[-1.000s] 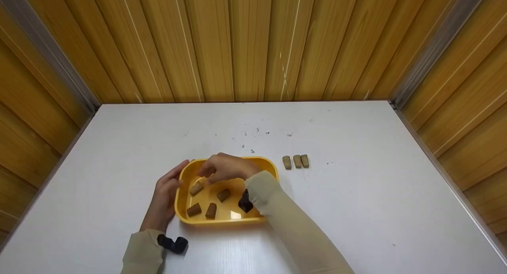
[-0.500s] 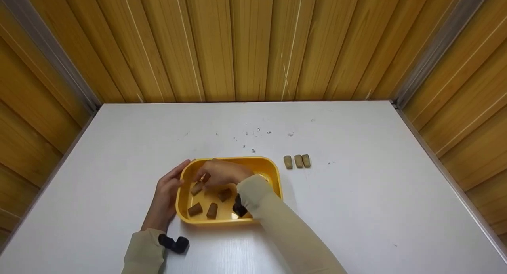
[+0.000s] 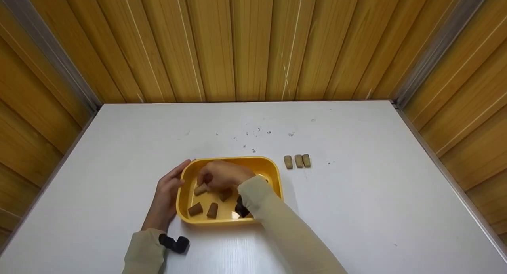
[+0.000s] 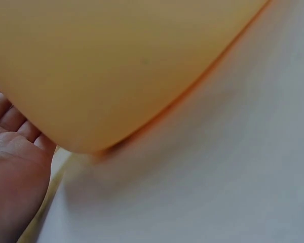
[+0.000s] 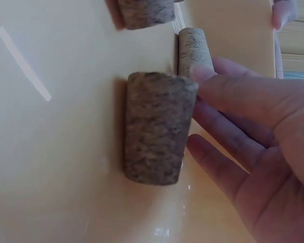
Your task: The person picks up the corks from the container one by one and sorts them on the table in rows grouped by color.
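Observation:
Inside the yellow tray (image 3: 229,222), my right hand (image 3: 227,174) pinches a light cork (image 3: 201,189) near the left end. The right wrist view shows the thumb of my right hand (image 5: 263,131) on that cork (image 5: 193,48), with another cork (image 5: 159,129) lying close by. Three browner corks (image 3: 225,194) (image 3: 195,209) (image 3: 212,210) lie on the tray floor. My left hand (image 3: 164,195) grips the tray's left side, thumb at the rim; in the left wrist view its palm (image 4: 15,162) is beside the outer wall (image 4: 116,76).
Three light corks (image 3: 288,162) (image 3: 298,161) (image 3: 306,160) lie on the white table (image 3: 356,195) to the right of the tray, two of them side by side. Small dark marks dot the tabletop behind the tray. Wood-patterned panels (image 3: 249,44) enclose the back and sides.
My right hand has lowered into the tray and closed on the light cork, which has turned and shifted slightly right. My left hand keeps its place on the tray.

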The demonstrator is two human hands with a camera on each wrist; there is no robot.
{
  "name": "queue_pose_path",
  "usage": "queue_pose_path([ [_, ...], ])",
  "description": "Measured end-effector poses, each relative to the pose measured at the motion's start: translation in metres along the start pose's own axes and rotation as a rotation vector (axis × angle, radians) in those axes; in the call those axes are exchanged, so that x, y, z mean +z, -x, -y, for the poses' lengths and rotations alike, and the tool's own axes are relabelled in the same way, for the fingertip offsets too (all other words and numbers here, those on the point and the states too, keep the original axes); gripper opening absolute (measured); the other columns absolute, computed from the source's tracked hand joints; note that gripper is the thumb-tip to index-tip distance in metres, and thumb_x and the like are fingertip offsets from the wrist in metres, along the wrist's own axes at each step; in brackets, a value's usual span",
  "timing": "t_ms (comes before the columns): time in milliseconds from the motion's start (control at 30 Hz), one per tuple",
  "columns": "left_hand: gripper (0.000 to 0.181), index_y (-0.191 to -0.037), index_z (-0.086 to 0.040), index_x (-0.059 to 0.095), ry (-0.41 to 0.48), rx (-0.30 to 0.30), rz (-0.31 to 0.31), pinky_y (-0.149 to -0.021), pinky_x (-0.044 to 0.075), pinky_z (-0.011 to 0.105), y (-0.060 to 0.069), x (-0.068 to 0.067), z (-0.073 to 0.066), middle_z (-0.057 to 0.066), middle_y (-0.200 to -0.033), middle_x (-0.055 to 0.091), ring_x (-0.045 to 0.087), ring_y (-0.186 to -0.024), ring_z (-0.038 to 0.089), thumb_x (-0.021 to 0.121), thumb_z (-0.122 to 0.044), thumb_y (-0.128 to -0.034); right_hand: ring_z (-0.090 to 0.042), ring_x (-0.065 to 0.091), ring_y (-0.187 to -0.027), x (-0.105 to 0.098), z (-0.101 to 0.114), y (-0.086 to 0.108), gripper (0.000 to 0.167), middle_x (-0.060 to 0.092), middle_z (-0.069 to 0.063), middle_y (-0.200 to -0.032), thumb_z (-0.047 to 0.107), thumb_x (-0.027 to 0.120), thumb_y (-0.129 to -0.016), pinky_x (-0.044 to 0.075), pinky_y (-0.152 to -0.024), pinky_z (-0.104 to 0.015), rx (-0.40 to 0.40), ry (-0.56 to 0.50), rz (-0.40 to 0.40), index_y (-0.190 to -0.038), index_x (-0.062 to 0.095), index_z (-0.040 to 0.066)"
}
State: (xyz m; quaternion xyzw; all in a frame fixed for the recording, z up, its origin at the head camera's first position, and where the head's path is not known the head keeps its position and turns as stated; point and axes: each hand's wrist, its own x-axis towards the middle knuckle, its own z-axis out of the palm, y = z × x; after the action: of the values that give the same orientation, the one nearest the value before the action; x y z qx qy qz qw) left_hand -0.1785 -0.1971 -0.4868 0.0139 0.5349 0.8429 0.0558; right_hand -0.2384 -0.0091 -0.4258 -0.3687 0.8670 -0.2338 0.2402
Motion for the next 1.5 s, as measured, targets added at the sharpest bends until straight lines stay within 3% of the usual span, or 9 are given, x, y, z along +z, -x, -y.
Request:
queue_pose_path([
  [100, 0.058, -0.145, 0.0, 0.038, -0.01, -0.002, -0.004, -0.109, 0.04, 0.024, 0.0, 0.0, 0.0, 0.006, -0.151, 0.038, 0.044, -0.134, 0.01, 0.032, 0.007, -0.0874, -0.008, 0.06, -0.077, 0.001, -0.001, 0.0, 0.015, 0.067, 0.01, -0.094, 0.031, 0.068, -0.087, 0.052, -0.07, -0.019, 0.007, -0.019, 0.009, -0.096, 0.072, 0.02],
  [267, 0.059, -0.145, 0.0, 0.038, -0.026, 0.003, -0.011, -0.108, 0.041, 0.024, 0.0, 0.0, 0.0, 0.007, -0.152, 0.038, 0.043, -0.134, 0.009, 0.032, 0.007, -0.0869, -0.013, 0.064, -0.063, -0.002, -0.002, 0.005, 0.019, 0.067, 0.005, -0.093, 0.032, 0.068, -0.086, 0.056, -0.061, -0.022, 0.03, -0.088, 0.027, -0.097, 0.072, 0.017],
  [467, 0.06, -0.145, 0.0, 0.037, -0.039, -0.006, -0.015, -0.109, 0.04, 0.023, -0.001, 0.0, 0.0, 0.006, -0.153, 0.037, 0.04, -0.137, 0.011, 0.032, 0.008, -0.0866, -0.007, 0.06, -0.081, -0.006, -0.007, 0.008, 0.02, 0.069, 0.007, -0.095, 0.032, 0.068, -0.086, 0.052, -0.078, -0.019, 0.001, -0.064, 0.027, -0.098, 0.074, 0.017],
  [633, 0.06, -0.145, 0.0, 0.038, -0.034, -0.015, -0.029, -0.109, 0.039, 0.022, -0.001, 0.001, 0.0, 0.005, -0.152, 0.038, 0.039, -0.137, 0.011, 0.032, 0.007, -0.0861, -0.007, 0.062, -0.085, -0.011, -0.011, 0.011, 0.024, 0.071, 0.007, -0.097, 0.035, 0.07, -0.085, 0.053, -0.082, -0.02, -0.004, -0.077, 0.035, -0.099, 0.074, 0.016],
  [800, 0.059, -0.144, 0.001, 0.039, 0.007, -0.011, -0.044, -0.108, 0.042, 0.027, 0.0, 0.001, 0.001, 0.006, -0.146, 0.044, 0.046, -0.132, 0.014, 0.033, 0.008, -0.0856, -0.006, 0.062, -0.093, -0.021, -0.013, 0.018, 0.023, 0.071, 0.004, -0.105, 0.028, 0.068, -0.088, 0.052, -0.088, -0.02, -0.037, -0.041, 0.023, -0.105, 0.073, 0.014],
  [1067, 0.06, -0.145, -0.001, 0.039, -0.006, -0.013, -0.039, -0.108, 0.041, 0.024, -0.001, 0.001, 0.001, 0.004, -0.147, 0.043, 0.045, -0.133, 0.012, 0.034, 0.007, -0.0858, -0.008, 0.065, -0.096, -0.035, -0.016, 0.029, 0.025, 0.072, -0.001, -0.106, 0.026, 0.068, -0.087, 0.052, -0.087, -0.019, -0.069, -0.066, 0.01, -0.106, 0.073, 0.011],
  [1300, 0.06, -0.145, -0.001, 0.038, -0.005, -0.017, -0.028, -0.108, 0.041, 0.024, -0.001, 0.001, 0.0, 0.007, -0.152, 0.037, 0.045, -0.133, 0.011, 0.032, 0.008, -0.0866, -0.005, 0.061, -0.084, -0.047, -0.019, 0.04, 0.025, 0.072, 0.002, -0.1, 0.028, 0.068, -0.087, 0.051, -0.077, -0.019, -0.078, -0.064, -0.013, -0.105, 0.074, 0.013],
  [1500, 0.059, -0.145, 0.0, 0.039, 0.002, -0.005, -0.027, -0.109, 0.041, 0.026, -0.001, 0.001, -0.001, 0.007, -0.149, 0.042, 0.047, -0.133, 0.013, 0.035, 0.008, -0.0861, -0.013, 0.064, -0.097, -0.06, -0.022, 0.055, 0.024, 0.069, -0.004, -0.11, 0.02, 0.065, -0.09, 0.054, -0.083, -0.025, -0.097, -0.06, -0.062, -0.111, 0.072, 0.01],
])
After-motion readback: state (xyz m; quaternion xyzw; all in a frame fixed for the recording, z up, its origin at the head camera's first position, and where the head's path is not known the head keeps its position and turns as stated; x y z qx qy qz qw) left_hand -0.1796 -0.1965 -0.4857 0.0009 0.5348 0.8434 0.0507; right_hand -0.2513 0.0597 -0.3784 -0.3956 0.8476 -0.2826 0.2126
